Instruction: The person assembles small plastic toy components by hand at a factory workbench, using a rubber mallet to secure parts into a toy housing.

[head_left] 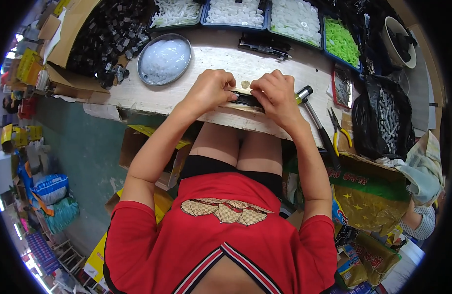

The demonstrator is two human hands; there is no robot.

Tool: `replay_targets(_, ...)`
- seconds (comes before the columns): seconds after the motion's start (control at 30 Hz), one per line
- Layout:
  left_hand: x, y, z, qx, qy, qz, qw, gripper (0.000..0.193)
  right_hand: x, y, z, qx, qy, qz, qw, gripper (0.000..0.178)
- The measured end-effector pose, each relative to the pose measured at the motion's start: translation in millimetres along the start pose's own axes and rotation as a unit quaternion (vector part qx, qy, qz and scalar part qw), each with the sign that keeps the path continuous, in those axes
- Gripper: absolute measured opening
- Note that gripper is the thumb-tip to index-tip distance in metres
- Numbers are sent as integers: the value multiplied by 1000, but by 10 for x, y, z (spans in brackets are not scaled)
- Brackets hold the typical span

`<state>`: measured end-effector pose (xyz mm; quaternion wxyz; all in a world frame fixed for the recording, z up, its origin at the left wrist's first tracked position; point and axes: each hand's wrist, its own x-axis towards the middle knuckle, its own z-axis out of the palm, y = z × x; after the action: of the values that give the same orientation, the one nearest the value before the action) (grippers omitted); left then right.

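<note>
My left hand [211, 89] and my right hand [276, 93] meet at the front edge of the pale worktable [216, 54]. Between them lies a small black part [245, 99], low against the tabletop, its ends pinched by the fingers of both hands. Fingers cover much of it, so its exact kind does not show. Just right of my right hand is a hammer [316, 121] with a yellowish head end and a black grip. Beyond my hands rests a longer black assembly [263, 46].
A round metal dish [141, 73] holds whitish, glossy material. Blue trays [202, 20] of white and green pieces line the back. Black parts [120, 34] fill a carton at left. Yellow-handled pliers [339, 131] and a black bag [365, 125] of grey metal pieces lie right.
</note>
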<state>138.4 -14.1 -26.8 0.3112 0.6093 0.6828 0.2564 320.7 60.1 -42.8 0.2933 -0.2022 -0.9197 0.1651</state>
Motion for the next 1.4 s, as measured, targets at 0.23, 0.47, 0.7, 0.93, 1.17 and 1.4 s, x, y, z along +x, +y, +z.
replay_targets(0.23,228,26,-251,-127,-123,-55,983,17,-167,166,-463,27,56,54,997,7)
replay_targets(0.47,1301,611,-29,172,100,204,959,18,-423,339,-693,30,65,124,990,7)
replay_targets(0.7,1980,777,204,294,63,160,940,18,-596,410,-767,14,63,158,985,7)
replay_targets(0.93,2064,721,176,255,50,165,952,7,-589,437,-798,13,71,172,982,7)
replay_targets(1.17,2118,505,125,104,155,266,946,8,-546,295,-825,29,92,178,979,7)
replay_targets(1.4,783,727,-36,-457,-20,131,880,11,-491,111,-812,484,179,343,785,11)
